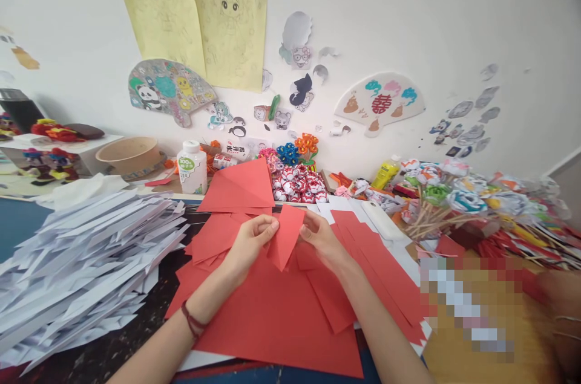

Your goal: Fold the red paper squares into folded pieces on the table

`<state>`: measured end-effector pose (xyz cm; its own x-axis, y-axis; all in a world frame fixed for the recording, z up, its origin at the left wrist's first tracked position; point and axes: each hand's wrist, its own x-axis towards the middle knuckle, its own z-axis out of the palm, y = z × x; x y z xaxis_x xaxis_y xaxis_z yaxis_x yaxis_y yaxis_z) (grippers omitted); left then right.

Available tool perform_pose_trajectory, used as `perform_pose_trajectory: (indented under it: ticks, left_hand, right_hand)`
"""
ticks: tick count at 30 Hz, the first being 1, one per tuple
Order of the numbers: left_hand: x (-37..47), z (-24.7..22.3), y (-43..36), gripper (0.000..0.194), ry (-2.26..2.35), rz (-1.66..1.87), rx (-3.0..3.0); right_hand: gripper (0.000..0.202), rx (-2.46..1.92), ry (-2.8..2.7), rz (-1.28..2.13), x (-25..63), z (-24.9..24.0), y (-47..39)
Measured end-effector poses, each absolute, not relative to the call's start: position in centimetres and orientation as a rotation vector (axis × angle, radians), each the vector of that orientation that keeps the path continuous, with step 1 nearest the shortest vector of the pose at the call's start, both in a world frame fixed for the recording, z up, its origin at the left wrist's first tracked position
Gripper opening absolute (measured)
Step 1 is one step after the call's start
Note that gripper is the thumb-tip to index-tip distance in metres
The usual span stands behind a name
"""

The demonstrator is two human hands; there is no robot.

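Note:
Between my two hands a piece of red paper [287, 239] is held up, its lower end coming to a point. My left hand [254, 242] pinches its left edge between thumb and curled fingers. On the other side, my right hand [323, 240] grips the right edge, thumb towards me. Directly below lies a large red sheet [276, 317], with smaller red pieces spread around it. More red sheets [238, 184] are stacked behind my left hand, and long red strips [379, 269] lie to the right over white paper.
A big heap of folded white paper strips [91, 263] covers the left side. Along the wall stand a white bottle [192, 169], a round wooden tub [129, 154] and paper flowers [299, 184]. Flowers on sticks [467, 199] lie at right, near another person's blurred arm [560, 311].

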<state>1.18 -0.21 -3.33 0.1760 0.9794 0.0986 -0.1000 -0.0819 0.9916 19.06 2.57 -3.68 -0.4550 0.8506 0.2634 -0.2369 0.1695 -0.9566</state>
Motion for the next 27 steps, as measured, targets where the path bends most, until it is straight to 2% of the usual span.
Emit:
perform_pose_trajectory:
  ticks: [7, 13, 16, 21, 27]
  left_hand:
    - [1.2, -4.0, 0.0, 0.031, 1.246, 1.165, 1.712]
    - [1.5, -3.7, -0.7, 0.054, 1.111, 1.071, 1.86]
    - [1.2, -3.6, -0.7, 0.059, 1.132, 1.013, 1.831]
    - [0.8, -3.6, -0.3, 0.054, 1.048, 1.022, 1.752]
    - [0.5, -4.5, 0.5, 0.029, 1.235, 1.062, 1.736]
  right_hand:
    - [0.048, -0.749, -1.545, 1.368, 19.0, -3.3, 2.4]
    - [0.05, -0.867, -1.565, 1.26, 19.1, -3.4, 2.6]
    - [0.047, -0.87, -1.562, 1.255, 19.1, -3.3, 2.6]
    - [0.038, -0.895, -1.513, 1.222, 19.3, -3.3, 2.8]
    - [0.023, -0.953, -1.579, 1.13, 19.8, -4.3, 3.6]
